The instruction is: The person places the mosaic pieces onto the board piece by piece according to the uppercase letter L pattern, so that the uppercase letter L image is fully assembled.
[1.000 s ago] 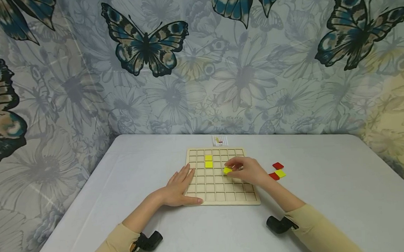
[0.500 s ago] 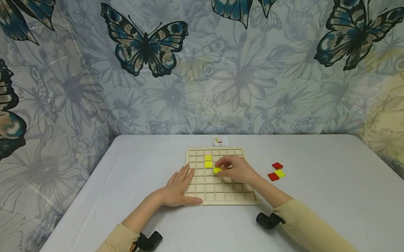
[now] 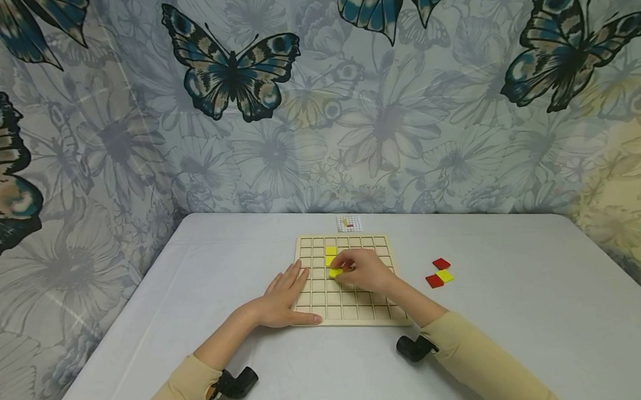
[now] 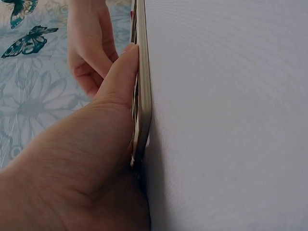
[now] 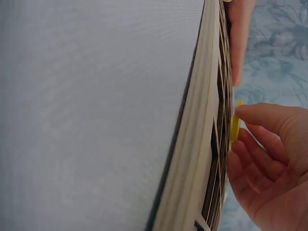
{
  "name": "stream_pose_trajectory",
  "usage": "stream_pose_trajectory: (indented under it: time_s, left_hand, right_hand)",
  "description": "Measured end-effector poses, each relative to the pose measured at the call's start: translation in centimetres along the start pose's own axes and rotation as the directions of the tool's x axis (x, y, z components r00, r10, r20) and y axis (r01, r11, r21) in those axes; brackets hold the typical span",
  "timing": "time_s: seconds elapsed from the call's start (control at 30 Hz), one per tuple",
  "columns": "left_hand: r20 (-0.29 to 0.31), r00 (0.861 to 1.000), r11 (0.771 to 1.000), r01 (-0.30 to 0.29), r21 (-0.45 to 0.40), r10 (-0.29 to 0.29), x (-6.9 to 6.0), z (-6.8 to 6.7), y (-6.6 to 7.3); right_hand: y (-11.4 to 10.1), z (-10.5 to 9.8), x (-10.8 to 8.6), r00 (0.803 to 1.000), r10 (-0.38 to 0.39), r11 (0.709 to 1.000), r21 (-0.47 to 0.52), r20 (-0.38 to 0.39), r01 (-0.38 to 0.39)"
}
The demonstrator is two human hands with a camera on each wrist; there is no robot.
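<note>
Since a second ago, my right hand (image 3: pixel 365 271) has travelled leftward over the grid board (image 3: pixel 353 312), carrying the yellow tile (image 3: pixel 335 273), while my left hand (image 3: pixel 282 301) has stayed put. From my head, I see my right thumb and fingers pinching that tile over the board, in line with the two yellow tiles (image 3: pixel 331 250) laid in the board's cells and just on my side of them. My left hand lies with fingers straight and spread over the board's left edge, thumb along its near edge. Right of the board, two red tiles (image 3: pixel 435 281) and a loose yellow tile (image 3: pixel 445 275) lie on the white table (image 3: pixel 141 306); just beyond the board's far edge is a small patterned card (image 3: pixel 349 223).

From my left wrist, my thumb presses along the board's edge, with my right hand beyond it; my other left fingers are hidden here.

From my right wrist, the tile sits between my thumb and fingertips at the board's face; I can't tell whether it is seated in a cell.
</note>
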State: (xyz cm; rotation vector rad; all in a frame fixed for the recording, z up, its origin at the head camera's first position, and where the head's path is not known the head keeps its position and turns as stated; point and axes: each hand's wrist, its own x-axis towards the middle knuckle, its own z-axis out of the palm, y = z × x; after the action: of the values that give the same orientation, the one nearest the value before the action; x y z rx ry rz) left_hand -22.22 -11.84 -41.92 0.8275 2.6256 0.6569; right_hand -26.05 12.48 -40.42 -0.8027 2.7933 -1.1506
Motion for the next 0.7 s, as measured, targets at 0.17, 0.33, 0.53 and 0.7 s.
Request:
stream_pose_trajectory:
  time_s: [0.17, 0.33, 0.53, 0.7]
  left_hand:
    - [-0.001, 1.000, 1.000, 0.001, 0.003, -0.001, 0.02, 0.03, -0.01]
    - [0.000, 1.000, 1.000, 0.004, 0.005, -0.004, 0.01, 0.00, 0.01]
    - [0.002, 1.000, 1.000, 0.005, -0.001, -0.005, -0.03, -0.07, 0.11]
    - [-0.005, 1.000, 1.000, -0.006, -0.012, 0.006, 0.00, -0.03, 0.03]
  right_hand:
    - [-0.25, 0.08, 0.09, 0.999, -0.043, 0.999, -0.020, 0.008, 0.043]
    - [-0.32, 0.15, 0.18, 0.999, -0.047, 0.998, -0.038, 0.019, 0.048]
    - [-0.29, 0.18, 0.25, 0.998, -0.055, 0.996, -0.066, 0.016, 0.056]
    - [-0.19, 0.22, 0.26, 0.998, -0.054, 0.996, -0.064, 0.019, 0.056]
